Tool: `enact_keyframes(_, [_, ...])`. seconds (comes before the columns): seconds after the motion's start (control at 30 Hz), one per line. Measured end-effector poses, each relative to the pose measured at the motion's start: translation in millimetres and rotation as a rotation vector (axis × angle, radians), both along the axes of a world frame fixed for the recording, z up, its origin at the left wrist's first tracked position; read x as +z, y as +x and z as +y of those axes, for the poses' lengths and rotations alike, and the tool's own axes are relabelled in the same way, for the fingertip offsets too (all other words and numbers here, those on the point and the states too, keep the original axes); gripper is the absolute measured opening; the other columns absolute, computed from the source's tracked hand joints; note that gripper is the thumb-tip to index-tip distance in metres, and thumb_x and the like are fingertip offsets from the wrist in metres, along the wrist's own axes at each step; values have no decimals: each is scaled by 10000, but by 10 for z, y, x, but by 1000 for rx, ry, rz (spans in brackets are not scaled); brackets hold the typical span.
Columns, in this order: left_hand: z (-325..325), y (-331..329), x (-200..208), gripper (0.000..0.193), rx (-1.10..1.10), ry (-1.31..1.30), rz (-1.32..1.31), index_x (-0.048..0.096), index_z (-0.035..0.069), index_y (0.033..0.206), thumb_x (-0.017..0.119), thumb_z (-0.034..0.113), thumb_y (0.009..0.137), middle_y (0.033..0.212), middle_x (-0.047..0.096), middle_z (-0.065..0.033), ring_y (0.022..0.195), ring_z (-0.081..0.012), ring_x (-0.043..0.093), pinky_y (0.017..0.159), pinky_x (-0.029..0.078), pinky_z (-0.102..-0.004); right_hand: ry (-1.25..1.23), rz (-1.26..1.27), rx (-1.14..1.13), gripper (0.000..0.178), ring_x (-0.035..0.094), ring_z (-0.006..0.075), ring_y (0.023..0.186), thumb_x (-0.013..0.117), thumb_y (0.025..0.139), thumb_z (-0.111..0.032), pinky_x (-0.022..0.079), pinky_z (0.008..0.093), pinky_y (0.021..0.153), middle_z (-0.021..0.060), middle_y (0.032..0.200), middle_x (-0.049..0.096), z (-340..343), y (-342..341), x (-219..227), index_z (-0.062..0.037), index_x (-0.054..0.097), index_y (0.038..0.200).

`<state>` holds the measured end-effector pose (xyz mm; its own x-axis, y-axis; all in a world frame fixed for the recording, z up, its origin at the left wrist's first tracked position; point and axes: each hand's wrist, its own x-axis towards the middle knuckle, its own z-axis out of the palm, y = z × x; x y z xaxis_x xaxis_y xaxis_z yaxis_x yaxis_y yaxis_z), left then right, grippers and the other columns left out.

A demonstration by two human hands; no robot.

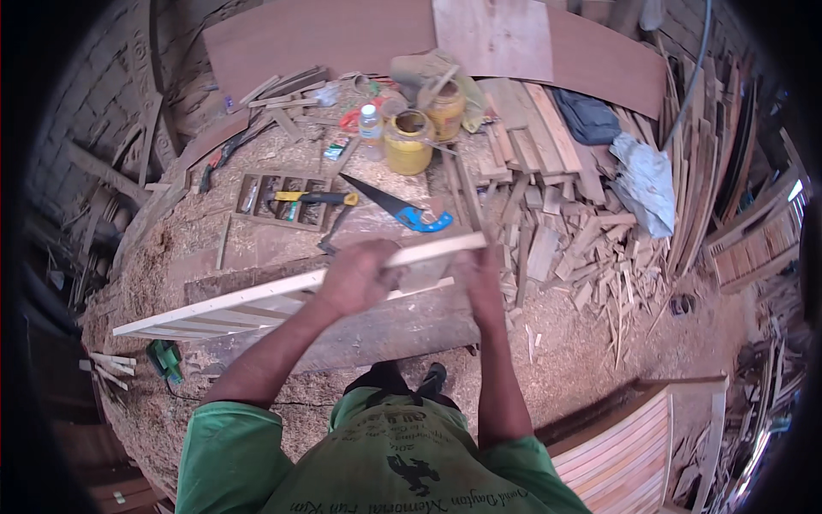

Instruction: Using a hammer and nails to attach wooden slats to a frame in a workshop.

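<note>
A long slatted wooden frame stands on edge across the low plank bench, its pale top rail slanting from near left up to the right. My left hand is closed round that rail, right of its middle. At the frame's right end, my right hand grips the wood, with its fingers partly hidden. Just beyond the frame lie a handsaw with a blue handle and a divided wooden tray. A yellow-and-black hammer rests across the tray.
Yellow tubs and a clear bottle stand beyond the saw. Wood offcuts heap up on the right. A green power tool with a cord sits at left among shavings. Another slatted panel is near right.
</note>
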<state>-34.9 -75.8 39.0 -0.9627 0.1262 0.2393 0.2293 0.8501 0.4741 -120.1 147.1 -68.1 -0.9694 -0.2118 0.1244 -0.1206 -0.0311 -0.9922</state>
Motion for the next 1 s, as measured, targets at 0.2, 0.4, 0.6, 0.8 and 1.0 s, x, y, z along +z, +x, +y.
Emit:
enact_keyframes(0.2, [34,143,-30,385,-69,-19,-187,595,6,1256,682,164,916,1036,694,-218,983,-398,688,891,547,-499,196,432,-443,419,621,220,1116,659,1019,-188,489,354,978,133,1203,658,-58,87,1278,6,578,1382])
enact_keyframes(0.4, [-351,81,110,535,-432,29,-450,543,0,1351,686,221,885,1153,655,-205,1092,-388,660,905,530,-529,733,538,431,380,676,364,1043,731,943,-210,531,432,941,204,1100,685,-805,-448,1475,-34,655,1271])
enact_keyframes(0.6, [-848,98,-122,782,-705,197,-632,458,44,1478,649,571,933,1366,566,-259,1285,-435,553,1058,467,-521,1058,433,786,447,642,427,1148,726,946,-306,517,489,993,239,1200,660,-1819,-1033,873,-44,621,1293])
enact_keyframes(0.8, [-1015,45,-321,745,-673,457,-683,524,43,1453,620,596,964,1361,600,-207,1241,-399,596,1047,486,-495,1242,381,726,549,584,400,1275,726,929,-290,497,520,1028,228,1332,580,-2793,-1232,-174,-112,526,1409])
enact_keyframes(1.0, [-1782,-49,-1502,353,-250,359,-308,722,64,1147,651,362,972,1127,710,-191,1060,-359,680,955,533,-463,1359,309,658,597,609,408,1246,743,904,-251,476,501,1070,231,1390,563,-3453,-1243,-711,-103,479,1419])
